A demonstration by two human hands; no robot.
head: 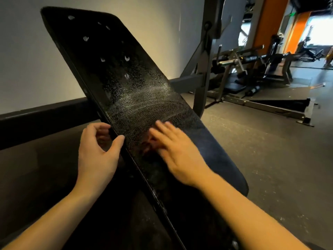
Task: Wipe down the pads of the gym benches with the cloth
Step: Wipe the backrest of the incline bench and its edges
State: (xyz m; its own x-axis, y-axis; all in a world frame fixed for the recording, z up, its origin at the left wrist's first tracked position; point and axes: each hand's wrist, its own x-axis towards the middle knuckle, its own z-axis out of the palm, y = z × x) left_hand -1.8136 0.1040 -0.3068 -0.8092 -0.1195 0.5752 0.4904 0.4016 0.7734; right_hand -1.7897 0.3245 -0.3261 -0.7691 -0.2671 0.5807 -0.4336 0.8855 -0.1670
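Note:
A long black bench pad (pixel 111 69) slants up and away from me, speckled with spray droplets and smeared wet streaks across its middle. My left hand (pixel 97 156) grips the pad's left edge, thumb on top and fingers curled underneath. My right hand (pixel 176 152) lies flat on the lower part of the pad with its fingers straight and blurred by motion. It presses on a dark blue cloth (pixel 221 156), which spreads out from under the palm and hangs over the pad's right edge.
A pale wall with a dark baseboard (pixel 45 114) runs behind the bench on the left. A grey machine frame (pixel 203 69) stands just behind the pad. Other gym machines (pixel 261 65) and an orange pillar (pixel 295 33) stand at the back right on dark rubber flooring (pixel 270 150).

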